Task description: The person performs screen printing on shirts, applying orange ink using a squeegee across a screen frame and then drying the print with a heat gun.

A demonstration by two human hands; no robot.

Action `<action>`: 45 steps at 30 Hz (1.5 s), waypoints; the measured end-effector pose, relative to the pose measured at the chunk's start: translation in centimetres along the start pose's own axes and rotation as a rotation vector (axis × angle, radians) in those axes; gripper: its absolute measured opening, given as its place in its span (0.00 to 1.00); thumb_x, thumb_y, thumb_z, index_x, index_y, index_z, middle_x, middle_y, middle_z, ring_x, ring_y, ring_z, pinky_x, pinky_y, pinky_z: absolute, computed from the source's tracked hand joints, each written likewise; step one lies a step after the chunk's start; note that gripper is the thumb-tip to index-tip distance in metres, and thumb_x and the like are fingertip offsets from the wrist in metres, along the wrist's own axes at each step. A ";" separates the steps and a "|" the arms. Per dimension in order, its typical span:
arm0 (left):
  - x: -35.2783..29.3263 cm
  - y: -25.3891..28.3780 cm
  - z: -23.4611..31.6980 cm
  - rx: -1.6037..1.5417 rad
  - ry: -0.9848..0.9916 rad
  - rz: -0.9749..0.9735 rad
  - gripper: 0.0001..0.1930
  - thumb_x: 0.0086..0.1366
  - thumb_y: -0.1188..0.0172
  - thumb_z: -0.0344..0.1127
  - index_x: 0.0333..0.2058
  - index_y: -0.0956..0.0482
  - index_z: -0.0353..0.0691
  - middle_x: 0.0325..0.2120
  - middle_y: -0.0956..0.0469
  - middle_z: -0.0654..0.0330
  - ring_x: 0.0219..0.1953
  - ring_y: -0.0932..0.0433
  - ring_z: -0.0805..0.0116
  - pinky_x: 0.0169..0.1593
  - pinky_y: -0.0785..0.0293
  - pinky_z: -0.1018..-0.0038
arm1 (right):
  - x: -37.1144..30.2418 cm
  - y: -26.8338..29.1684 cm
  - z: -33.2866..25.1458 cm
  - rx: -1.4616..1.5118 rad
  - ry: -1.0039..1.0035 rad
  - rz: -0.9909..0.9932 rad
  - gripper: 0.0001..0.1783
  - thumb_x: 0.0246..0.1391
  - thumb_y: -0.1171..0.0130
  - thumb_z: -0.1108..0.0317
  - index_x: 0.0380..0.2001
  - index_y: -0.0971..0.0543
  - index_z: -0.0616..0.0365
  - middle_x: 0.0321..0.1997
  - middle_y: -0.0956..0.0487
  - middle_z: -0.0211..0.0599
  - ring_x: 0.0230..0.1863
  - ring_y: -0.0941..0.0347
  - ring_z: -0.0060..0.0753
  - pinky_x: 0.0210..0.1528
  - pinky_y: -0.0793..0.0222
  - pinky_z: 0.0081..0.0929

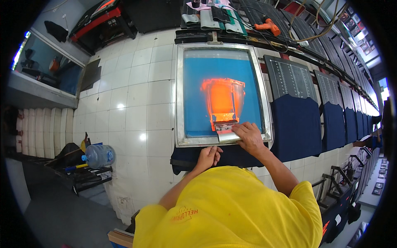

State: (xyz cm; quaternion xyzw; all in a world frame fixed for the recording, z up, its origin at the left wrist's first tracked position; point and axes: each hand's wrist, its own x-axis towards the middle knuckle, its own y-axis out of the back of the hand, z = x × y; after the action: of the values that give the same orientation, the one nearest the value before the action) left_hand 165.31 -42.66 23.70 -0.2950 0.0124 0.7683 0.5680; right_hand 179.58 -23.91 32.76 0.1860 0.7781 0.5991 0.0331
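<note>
A silk-screen frame [180, 95] with metal edges and a blue mesh [194, 103] lies in front of me. Bright orange ink [222, 96] covers the middle of the mesh. My right hand [249, 137] grips the right end of a squeegee [228, 135] with a silvery holder, near the frame's lower side. Ink trails upward from its blade. Just below the frame's near edge, my left hand [210, 156] is curled into a loose fist with nothing visible in it. Navy fabric [231, 155] shows under the frame and beside that hand.
To the right, a row of dark printing boards [289, 74] carries navy shirts [295, 124]. An orange heat gun or similar tool [269, 27] and several squeegees [209, 20] lie beyond the frame. At left, a large water bottle [99, 156] rests on a dark stand above white tiles [128, 115].
</note>
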 end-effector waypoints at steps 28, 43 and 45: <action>0.1 -0.1 -0.5 -0.005 0.021 0.057 0.21 0.79 0.59 0.44 0.39 0.23 0.32 0.17 0.28 0.63 0.14 0.33 0.78 0.20 0.37 0.80 | -0.6 -1.9 0.2 -0.008 -0.003 0.075 0.32 0.34 0.29 0.71 0.49 0.24 0.54 0.56 0.22 0.32 0.51 0.28 0.41 0.47 0.34 0.38; 0.1 1.4 0.7 0.041 0.164 -0.036 0.16 0.78 0.57 0.40 0.45 0.21 0.37 0.21 0.29 0.67 0.20 0.33 0.78 0.24 0.39 0.80 | -3.6 -2.1 -0.8 0.198 -0.099 0.112 0.29 0.51 0.32 0.60 0.55 0.26 0.56 0.61 0.26 0.40 0.60 0.32 0.46 0.57 0.36 0.41; -0.9 1.2 1.7 -0.018 0.178 -0.009 0.16 0.77 0.56 0.38 0.42 0.21 0.35 0.20 0.28 0.66 0.20 0.31 0.78 0.24 0.37 0.81 | -4.0 -2.2 1.0 0.206 -0.175 0.244 0.26 0.53 0.35 0.62 0.55 0.25 0.57 0.59 0.25 0.44 0.58 0.30 0.49 0.56 0.35 0.43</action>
State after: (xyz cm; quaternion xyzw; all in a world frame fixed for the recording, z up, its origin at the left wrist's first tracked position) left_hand 163.66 -43.23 25.17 -0.3673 0.0549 0.7364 0.5655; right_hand 183.03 -24.73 29.75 0.3329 0.8010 0.4974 0.0084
